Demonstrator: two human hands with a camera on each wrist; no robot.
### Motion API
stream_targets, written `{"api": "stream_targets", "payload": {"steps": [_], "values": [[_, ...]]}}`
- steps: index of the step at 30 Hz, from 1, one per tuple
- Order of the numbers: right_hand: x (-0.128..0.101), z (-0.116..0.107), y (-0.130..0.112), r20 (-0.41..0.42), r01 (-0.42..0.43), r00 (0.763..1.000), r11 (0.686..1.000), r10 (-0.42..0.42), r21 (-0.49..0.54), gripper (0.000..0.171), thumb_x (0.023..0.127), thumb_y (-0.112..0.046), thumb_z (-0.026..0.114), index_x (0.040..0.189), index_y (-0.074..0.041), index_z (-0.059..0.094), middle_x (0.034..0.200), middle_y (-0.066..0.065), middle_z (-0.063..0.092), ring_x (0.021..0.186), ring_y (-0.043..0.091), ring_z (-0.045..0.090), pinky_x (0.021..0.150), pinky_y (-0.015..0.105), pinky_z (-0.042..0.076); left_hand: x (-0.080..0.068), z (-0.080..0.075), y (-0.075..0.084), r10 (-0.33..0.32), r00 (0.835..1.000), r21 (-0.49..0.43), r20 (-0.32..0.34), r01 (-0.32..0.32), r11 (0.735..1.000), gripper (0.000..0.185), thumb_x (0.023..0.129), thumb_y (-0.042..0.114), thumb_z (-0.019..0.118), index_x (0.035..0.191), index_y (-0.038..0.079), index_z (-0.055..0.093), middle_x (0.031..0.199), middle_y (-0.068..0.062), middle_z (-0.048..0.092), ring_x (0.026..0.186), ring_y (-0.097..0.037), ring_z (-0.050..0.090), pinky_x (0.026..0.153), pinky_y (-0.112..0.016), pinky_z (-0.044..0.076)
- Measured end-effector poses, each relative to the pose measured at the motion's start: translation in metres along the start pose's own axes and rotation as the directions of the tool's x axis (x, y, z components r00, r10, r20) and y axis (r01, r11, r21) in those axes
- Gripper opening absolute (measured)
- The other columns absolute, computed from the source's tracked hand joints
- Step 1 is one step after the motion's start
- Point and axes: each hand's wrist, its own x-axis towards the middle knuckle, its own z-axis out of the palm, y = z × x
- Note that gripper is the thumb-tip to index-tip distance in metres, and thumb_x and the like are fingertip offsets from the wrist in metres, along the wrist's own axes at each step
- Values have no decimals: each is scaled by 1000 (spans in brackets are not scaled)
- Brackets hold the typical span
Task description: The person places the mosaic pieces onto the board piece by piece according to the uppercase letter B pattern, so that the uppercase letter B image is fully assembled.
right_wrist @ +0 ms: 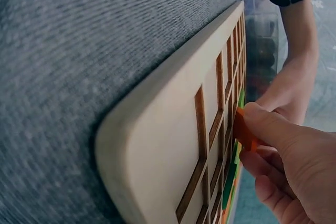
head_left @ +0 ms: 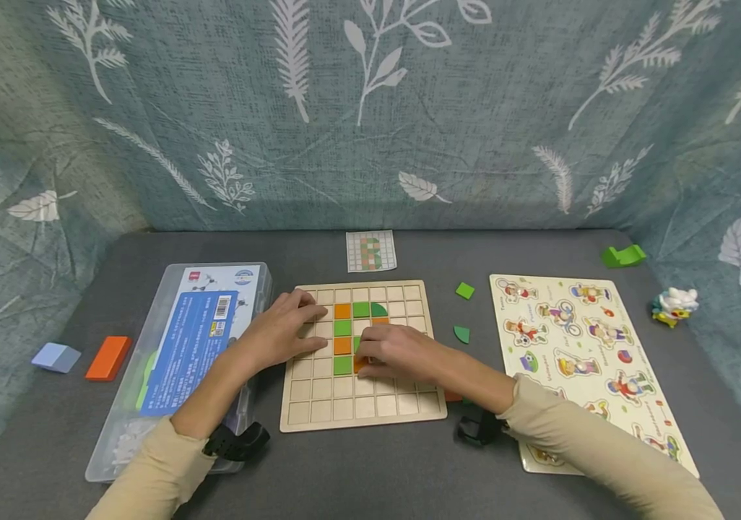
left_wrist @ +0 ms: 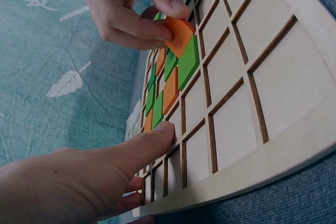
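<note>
A wooden grid board lies in the middle of the table, with orange and green square tiles and a dark green quarter-round tile set in its cells. My right hand pinches an orange square tile between thumb and fingers. That tile is tilted, beside a green tile in the lowest filled row. On the board's left side rests my left hand, its fingers spread and its thumb on the grid near the tiles. Part of the pattern is hidden under my right hand in the head view.
A small printed pattern card lies behind the board. Loose green tiles lie to the right, near a picture puzzle board. A clear plastic box, an orange block and a blue block are at left.
</note>
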Motion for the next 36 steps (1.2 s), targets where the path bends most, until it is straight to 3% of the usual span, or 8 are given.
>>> {"api": "stream_targets", "payload": {"steps": [12,21,27,31,36], "values": [[-1,-1,-4,41,-1,999,1000,2,-17,11,90,-25,70,91,-14,73,84,-3,61,78,7,56,72,17,49,0,1,0,-14,1000,11,12,14,1000,48,86,31,73,128,8,63,124,-11,53,108,-28,48,85,-47,47],[-1,-1,-7,20,41,999,995,-39,-95,11,90,-21,70,80,-17,73,86,-5,59,80,7,56,70,17,49,0,2,1,-4,1000,16,-8,5,1000,48,86,30,74,127,8,63,124,-11,53,109,-28,48,86,-48,46],[-28,-9,1,-73,18,997,994,-26,-104,9,87,-26,73,89,-17,75,91,-3,61,80,7,57,68,17,48,0,5,2,-4,1000,-1,-1,4,1000,48,87,31,73,128,8,63,125,-12,52,109,-28,48,85,-47,47],[-69,-20,16,-142,-146,980,989,142,-24,21,84,-27,76,100,-14,75,97,-1,64,80,8,58,65,19,49,1,5,2,3,1000,1,2,-3,1000,48,87,31,73,128,8,63,125,-12,52,108,-28,48,83,-46,47],[-110,-28,37,-155,-403,896,909,416,111,29,83,-25,76,108,-12,73,97,-1,64,80,9,60,66,24,48,0,2,0,-8,1000,9,-3,8,1000,48,87,31,73,128,9,63,125,-12,52,107,-27,48,82,-45,47]]}}
